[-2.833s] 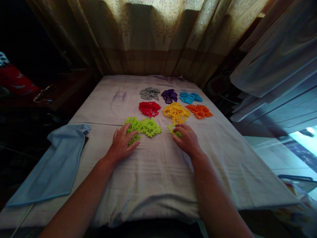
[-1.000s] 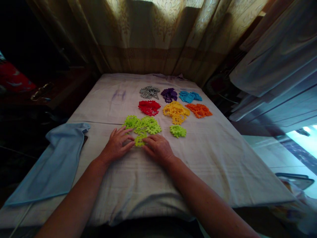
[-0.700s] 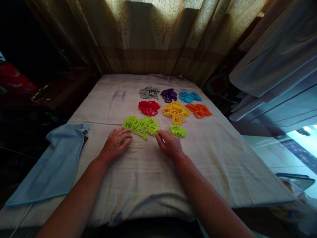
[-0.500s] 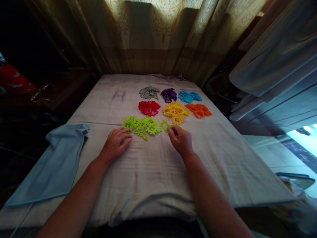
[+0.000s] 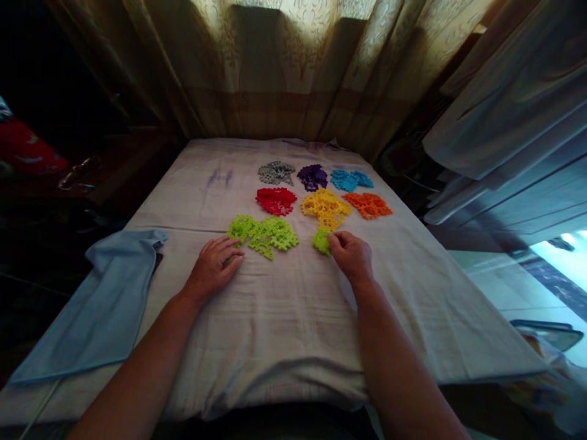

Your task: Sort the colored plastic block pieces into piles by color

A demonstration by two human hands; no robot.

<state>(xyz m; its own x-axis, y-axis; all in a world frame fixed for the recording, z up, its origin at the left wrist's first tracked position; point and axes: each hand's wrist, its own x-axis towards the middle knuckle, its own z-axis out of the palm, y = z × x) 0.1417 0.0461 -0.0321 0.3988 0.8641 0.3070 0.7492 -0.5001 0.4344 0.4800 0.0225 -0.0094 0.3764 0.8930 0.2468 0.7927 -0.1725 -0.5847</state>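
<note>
In my right hand point(image 5: 352, 253), fingertips closed together, is a lime-green plastic building piece point(image 5: 321, 242) with notched edges; it is just in front of the yellow pile. My left hand point(image 5: 215, 266) lies on the cloth with its fingers stretched out, fingertips at the near left edge of a lime-green pile of pieces point(image 5: 280, 232). Behind that pile is a red pile point(image 5: 276, 200), with a yellow pile point(image 5: 325, 206) and an orange pile point(image 5: 367, 205) to its right. Grey point(image 5: 276, 173), purple point(image 5: 313, 177) and light-blue pieces point(image 5: 351, 179) form the farthest row.
All the piles lie on a table covered by a pale, wrinkled cloth point(image 5: 284, 311). A blue cloth point(image 5: 110, 299) is spread along the left side. Patterned curtains point(image 5: 293, 79) hang behind the table, and pale fabric point(image 5: 499, 122) hangs at the right.
My right hand has shifted a little to the right with the lime-green piece, which now shows a different side. My left hand has stayed in place.
</note>
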